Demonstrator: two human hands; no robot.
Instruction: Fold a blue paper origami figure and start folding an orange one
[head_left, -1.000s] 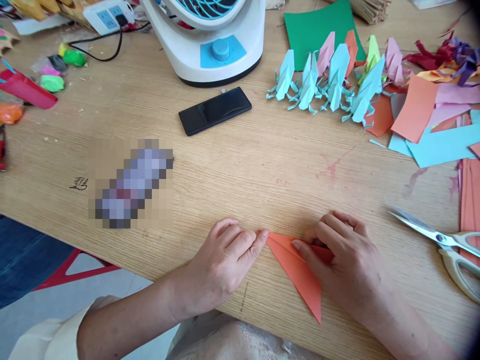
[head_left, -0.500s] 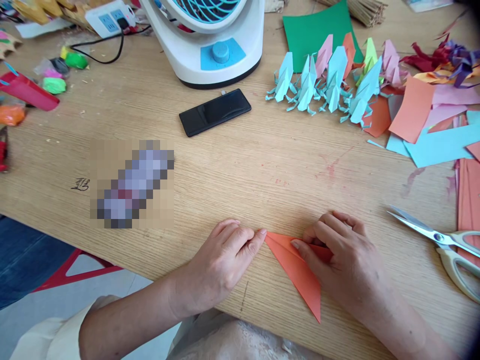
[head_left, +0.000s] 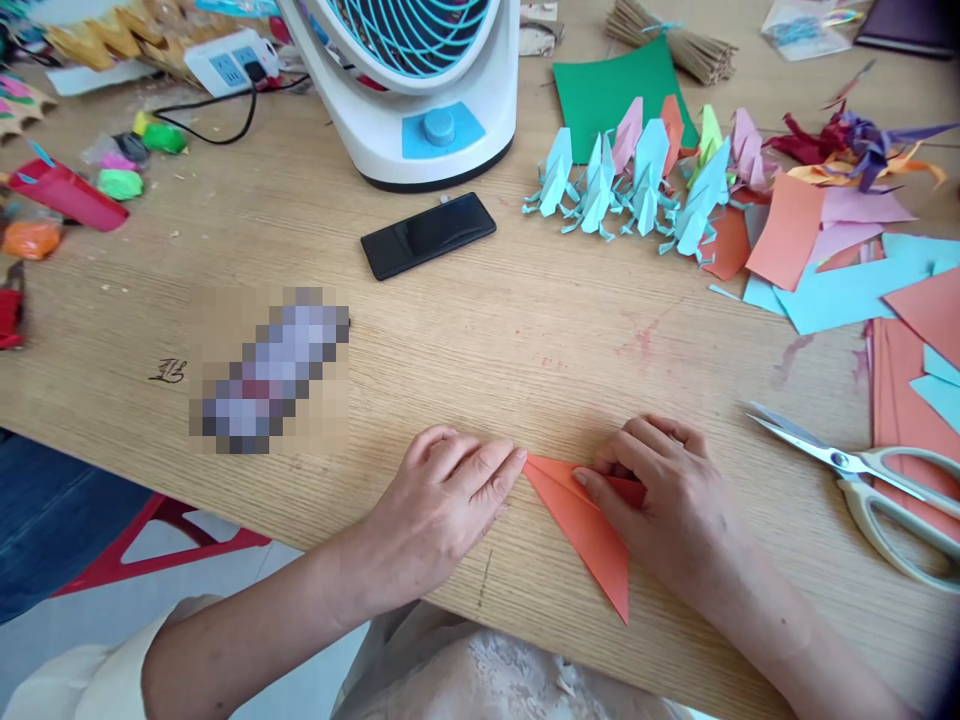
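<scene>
An orange folded paper [head_left: 589, 530] lies on the wooden table near its front edge, one long point hanging toward me. My left hand [head_left: 450, 510] pinches the paper's upper left corner between thumb and fingers. On the paper's right part, my right hand [head_left: 667, 500] is closed, its thumb pressing on top and its fingers curled round the far edge. The part under the right palm is hidden. Scissors [head_left: 844, 462] with pale handles lie partly open, right of my right hand.
Beyond the hands are a black phone [head_left: 429, 236], a white fan [head_left: 420, 130] and a pixelated object [head_left: 274, 370]. Several folded paper figures [head_left: 649, 180] stand at the back right, beside a green sheet [head_left: 611, 90] and loose coloured papers [head_left: 787, 230]. A power strip [head_left: 229, 62] sits far left.
The view has shifted slightly, so table objects appear a little lower or further left. Both hands keep their hold on the orange paper, with the left fingers lying a bit flatter.
</scene>
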